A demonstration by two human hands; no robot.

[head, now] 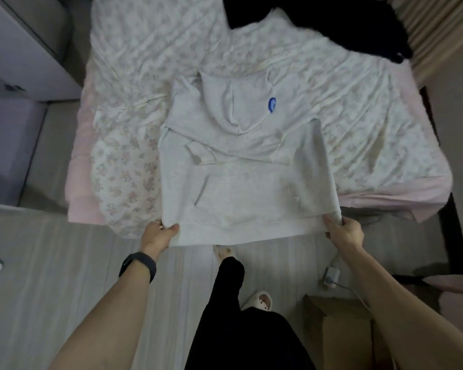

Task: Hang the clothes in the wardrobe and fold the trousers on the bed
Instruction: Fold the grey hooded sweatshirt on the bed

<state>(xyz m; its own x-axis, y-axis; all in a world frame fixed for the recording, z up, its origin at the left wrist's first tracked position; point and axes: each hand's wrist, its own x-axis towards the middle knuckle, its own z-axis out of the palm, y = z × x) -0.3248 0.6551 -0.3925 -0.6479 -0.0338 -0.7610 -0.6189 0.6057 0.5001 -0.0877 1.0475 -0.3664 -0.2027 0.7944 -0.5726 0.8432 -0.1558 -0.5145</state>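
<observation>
A light grey hoodie (241, 182) with a small blue logo lies spread front-up on the bed (134, 49), its hood towards the far side and its hem hanging over the near edge. My left hand (159, 233) pinches the hem's left corner. My right hand (344, 232) grips the hem's right corner. Both sleeves are folded across the chest. A black garment (318, 20) lies crumpled at the bed's far right corner.
A floral sheet covers the bed, with a pink layer (385, 193) under it. A pale cabinet (16, 49) stands at the left. On the floor at the right are a cardboard box (340, 324) and a white charger with cable (332, 275). My legs and slippers stand between my arms.
</observation>
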